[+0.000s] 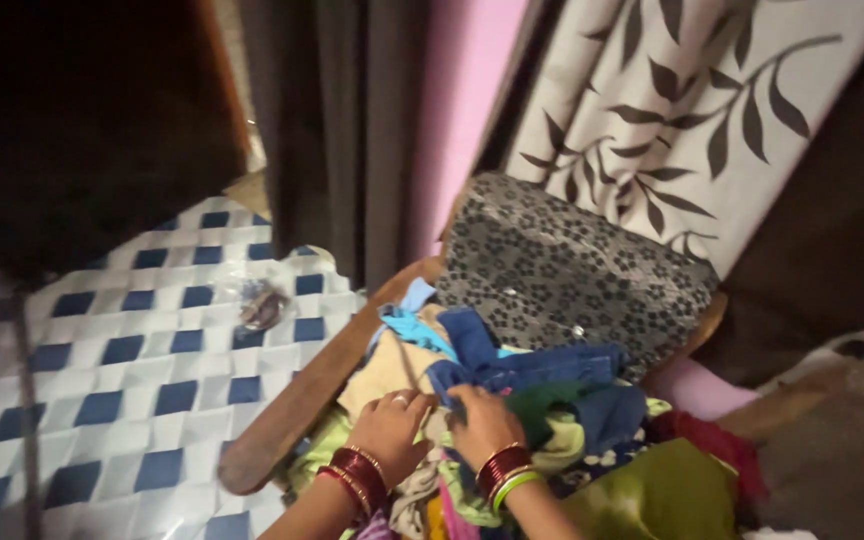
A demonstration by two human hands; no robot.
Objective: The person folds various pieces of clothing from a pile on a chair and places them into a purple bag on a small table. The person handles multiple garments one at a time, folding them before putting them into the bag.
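Left hand: the left hand [389, 428], with dark red bangles at the wrist and a ring on one finger, lies knuckles-up on the clothes, fingers curled into pale cloth — closed on it, as far as the view shows.
Right hand: the right hand [482, 415], in red and green bangles, pinches the edge of the rumpled blue denim garment [527, 372] — fingers shut on the fabric.
Denim: it sits on top of the heap of mixed coloured clothes [472, 440], at twelve o'clock from both hands and touching them.
Risk of a slide: the heap reaches the curved brown wooden edge [297, 400] at nine o'clock; a sharp tug on the denim would likely drag the light blue cloth [414, 325] and the beige piece [382, 375] over it to the floor.
Risk of a snag: bangles may catch in loose folds, I judge.
Surface: a wooden-framed seat, with a grey flower-print cushion [562, 265] at one o'clock.
Room: a blue-and-white checked floor [122, 370] at nine o'clock, a small crumpled clear plastic wrapper [260, 303] on it; dark curtains [342, 120], a pink wall strip [457, 110], a white leaf-print curtain [692, 110]. Dim light.
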